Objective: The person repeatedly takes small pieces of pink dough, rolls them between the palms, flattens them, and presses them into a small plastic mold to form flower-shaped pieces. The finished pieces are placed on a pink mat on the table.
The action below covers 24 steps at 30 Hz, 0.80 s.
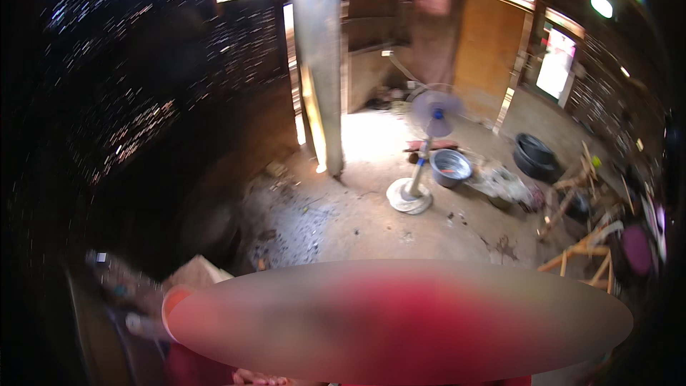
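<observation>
A few fingers (261,377) show at the lower edge, left of the middle, most likely my left hand. They are cut off and blurred, so whether they hold anything is hidden. My right hand does not show. A wide smeared oval patch of red and grey covers most of the foreground. Red cloth (191,366) shows beside the fingers. Nearest to them, past the cloth, is the orange rim of a round container (170,307), partly behind the patch. A pale board or box edge (200,271) stands behind that container.
A pedestal fan (411,189) stands on the bare floor beyond a post (319,64). Right of it are a grey basin (451,169), plastic bags (498,180) and a black tub (534,156). Wooden frames (589,251) lie at right. A wooden door (488,50) is at the back.
</observation>
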Available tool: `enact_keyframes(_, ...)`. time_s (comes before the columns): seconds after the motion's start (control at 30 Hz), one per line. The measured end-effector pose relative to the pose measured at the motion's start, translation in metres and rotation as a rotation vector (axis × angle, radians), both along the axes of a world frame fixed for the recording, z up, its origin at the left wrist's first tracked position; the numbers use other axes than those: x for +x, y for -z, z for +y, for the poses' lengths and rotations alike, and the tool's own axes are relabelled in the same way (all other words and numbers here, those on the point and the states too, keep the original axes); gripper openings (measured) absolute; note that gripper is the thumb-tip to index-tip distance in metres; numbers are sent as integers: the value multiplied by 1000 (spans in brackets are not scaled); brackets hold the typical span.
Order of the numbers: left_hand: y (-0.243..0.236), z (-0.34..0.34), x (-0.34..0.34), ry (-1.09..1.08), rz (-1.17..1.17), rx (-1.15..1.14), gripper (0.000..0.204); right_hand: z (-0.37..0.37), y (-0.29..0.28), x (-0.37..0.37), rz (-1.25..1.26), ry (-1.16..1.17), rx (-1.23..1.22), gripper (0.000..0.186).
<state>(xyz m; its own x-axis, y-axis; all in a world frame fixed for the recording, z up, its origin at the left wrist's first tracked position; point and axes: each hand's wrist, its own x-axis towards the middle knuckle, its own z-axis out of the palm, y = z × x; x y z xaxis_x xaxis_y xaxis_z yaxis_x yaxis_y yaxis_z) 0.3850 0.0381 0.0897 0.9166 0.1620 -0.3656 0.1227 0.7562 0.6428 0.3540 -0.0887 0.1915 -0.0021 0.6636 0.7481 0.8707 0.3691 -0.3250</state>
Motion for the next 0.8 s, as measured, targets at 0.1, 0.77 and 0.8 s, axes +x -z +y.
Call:
enact_keyframes(0.1,19,14,-53,-136,59,-93,67,4,15,-21,66,-102,-144,76)
enact_keyframes(0.77,67,-52,-370,-1072,-258,-294,68,174,165,-132,-488,-225,-345,44)
enact_keyframes(0.8,66,-49,-383,-1115,-290,-249,69,177,168,-133,-510,-270,-340,42)
